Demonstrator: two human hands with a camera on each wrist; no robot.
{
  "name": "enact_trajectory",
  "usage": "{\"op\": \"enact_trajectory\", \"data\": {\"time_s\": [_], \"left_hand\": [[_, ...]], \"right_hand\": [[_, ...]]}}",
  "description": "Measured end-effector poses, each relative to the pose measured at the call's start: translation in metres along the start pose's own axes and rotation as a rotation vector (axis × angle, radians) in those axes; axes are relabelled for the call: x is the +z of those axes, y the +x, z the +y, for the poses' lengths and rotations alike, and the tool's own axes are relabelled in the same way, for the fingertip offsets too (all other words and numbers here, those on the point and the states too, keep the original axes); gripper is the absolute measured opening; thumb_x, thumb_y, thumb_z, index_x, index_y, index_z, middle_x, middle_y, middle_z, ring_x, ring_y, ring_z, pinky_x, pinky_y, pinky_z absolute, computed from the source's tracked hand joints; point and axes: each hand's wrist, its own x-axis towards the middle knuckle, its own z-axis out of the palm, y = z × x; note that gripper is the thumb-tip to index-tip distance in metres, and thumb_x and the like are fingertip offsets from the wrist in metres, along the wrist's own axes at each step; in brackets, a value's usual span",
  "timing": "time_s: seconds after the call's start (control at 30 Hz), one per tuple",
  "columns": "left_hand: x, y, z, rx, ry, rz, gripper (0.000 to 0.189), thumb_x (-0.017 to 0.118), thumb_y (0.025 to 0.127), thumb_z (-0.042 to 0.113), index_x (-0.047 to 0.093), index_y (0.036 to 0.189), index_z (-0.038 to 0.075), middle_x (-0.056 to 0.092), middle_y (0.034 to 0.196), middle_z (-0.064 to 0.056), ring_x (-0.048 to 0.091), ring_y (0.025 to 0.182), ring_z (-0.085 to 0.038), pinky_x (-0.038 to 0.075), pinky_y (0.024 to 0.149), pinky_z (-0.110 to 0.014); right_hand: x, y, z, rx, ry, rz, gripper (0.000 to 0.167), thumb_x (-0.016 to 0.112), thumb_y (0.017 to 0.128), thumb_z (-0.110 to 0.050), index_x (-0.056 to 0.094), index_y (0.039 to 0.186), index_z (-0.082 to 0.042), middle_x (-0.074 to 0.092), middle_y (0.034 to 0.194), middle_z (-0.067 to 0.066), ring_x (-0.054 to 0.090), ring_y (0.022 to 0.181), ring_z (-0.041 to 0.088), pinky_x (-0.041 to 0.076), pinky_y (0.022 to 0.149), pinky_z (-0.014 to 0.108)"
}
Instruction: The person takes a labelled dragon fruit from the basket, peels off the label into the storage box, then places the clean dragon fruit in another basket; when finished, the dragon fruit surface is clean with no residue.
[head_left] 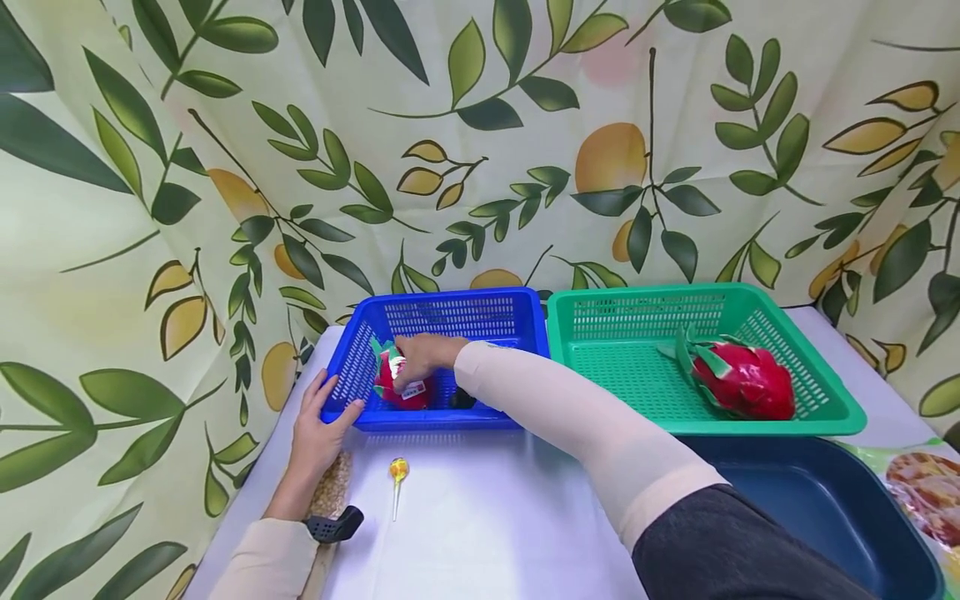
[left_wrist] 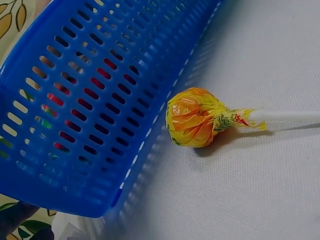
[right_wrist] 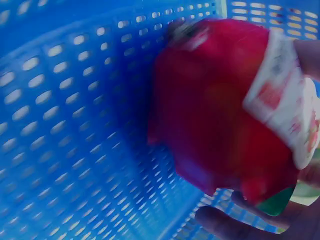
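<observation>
Inside the blue basket (head_left: 450,422) at centre left, my right hand (head_left: 423,358) grips a red dragon fruit (right_wrist: 210,100) with green scale tips and a white label. The right wrist view shows the fruit close up and blurred, with fingers at its right and lower side. My left hand (head_left: 318,429) is at the basket's front left corner, fingers spread and fairly straight, thumb by the front rim. In front of the basket, on the white cloth, lies a lollipop (left_wrist: 195,117) in a yellow and orange wrapper, its white stick (left_wrist: 290,116) pointing away from the basket.
A green basket (head_left: 615,427) stands right of the blue one, with another dragon fruit (head_left: 742,379) in it. A dark blue tub (head_left: 817,500) is at the front right. A small dark object (head_left: 461,398) lies in the blue basket. A pack of tan grains (head_left: 332,487) lies beside my left forearm.
</observation>
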Motion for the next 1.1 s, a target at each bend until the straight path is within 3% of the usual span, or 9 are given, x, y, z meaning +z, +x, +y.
{"op": "enact_trajectory", "data": {"time_s": [0.1, 0.27, 0.43, 0.53, 0.67, 0.8, 1.1], "left_hand": [[0.001, 0.001, -0.001, 0.004, 0.009, 0.003, 0.072, 0.068, 0.092, 0.029, 0.032, 0.15, 0.005, 0.014, 0.159, -0.004, 0.014, 0.143, -0.036, 0.024, 0.107, -0.056], [-0.002, 0.002, -0.002, 0.008, 0.021, 0.01, 0.073, 0.068, 0.092, 0.029, 0.032, 0.15, 0.005, 0.014, 0.159, -0.004, 0.014, 0.143, -0.036, 0.023, 0.108, -0.055], [-0.004, 0.003, -0.003, 0.01, 0.034, 0.006, 0.074, 0.067, 0.092, 0.033, 0.031, 0.151, 0.005, 0.013, 0.16, -0.004, 0.013, 0.143, -0.037, 0.022, 0.108, -0.056], [-0.004, 0.0, -0.005, 0.0, 0.036, -0.004, 0.074, 0.067, 0.092, 0.033, 0.031, 0.151, 0.005, 0.012, 0.16, -0.005, 0.013, 0.143, -0.037, 0.023, 0.107, -0.057], [-0.001, -0.001, -0.005, -0.001, 0.021, -0.014, 0.074, 0.067, 0.092, 0.032, 0.031, 0.15, 0.004, 0.012, 0.16, -0.004, 0.013, 0.143, -0.037, 0.023, 0.107, -0.056], [0.0, 0.0, -0.003, 0.007, 0.015, -0.002, 0.075, 0.067, 0.092, 0.034, 0.031, 0.15, 0.004, 0.013, 0.16, -0.004, 0.013, 0.143, -0.037, 0.024, 0.107, -0.056], [0.001, -0.002, 0.003, 0.008, 0.024, -0.001, 0.073, 0.067, 0.092, 0.031, 0.032, 0.15, 0.004, 0.014, 0.16, -0.005, 0.011, 0.143, -0.036, 0.021, 0.109, -0.056]], "right_hand": [[-0.009, -0.008, 0.013, -0.023, 0.006, -0.053, 0.065, 0.079, 0.079, -0.033, 0.046, 0.133, -0.019, 0.058, 0.108, 0.003, 0.057, 0.096, 0.019, 0.051, 0.08, 0.032], [-0.022, -0.02, 0.033, 0.0, 0.036, -0.154, 0.076, 0.08, 0.079, -0.019, 0.041, 0.142, -0.032, 0.047, 0.13, 0.006, 0.048, 0.113, 0.027, 0.048, 0.09, 0.041], [-0.024, -0.03, 0.045, -0.019, 0.116, -0.214, 0.082, 0.077, 0.077, -0.002, 0.041, 0.142, -0.037, 0.04, 0.136, 0.007, 0.043, 0.116, 0.028, 0.05, 0.087, 0.038], [-0.019, -0.036, 0.05, -0.019, 0.117, -0.227, 0.083, 0.08, 0.075, -0.01, 0.04, 0.142, -0.039, 0.042, 0.132, 0.005, 0.042, 0.115, 0.026, 0.051, 0.083, 0.036], [-0.011, -0.042, 0.054, 0.0, 0.062, -0.208, 0.083, 0.085, 0.071, -0.038, 0.039, 0.14, -0.042, 0.043, 0.126, 0.004, 0.043, 0.112, 0.025, 0.052, 0.079, 0.038], [-0.007, -0.043, 0.051, -0.015, 0.006, -0.168, 0.082, 0.082, 0.067, -0.054, 0.041, 0.137, -0.042, 0.038, 0.129, 0.008, 0.042, 0.114, 0.028, 0.052, 0.081, 0.041], [-0.018, -0.053, 0.056, -0.101, -0.141, -0.181, 0.085, 0.084, 0.072, -0.031, 0.039, 0.143, -0.044, 0.034, 0.127, 0.003, 0.041, 0.113, 0.023, 0.05, 0.081, 0.032]]}}
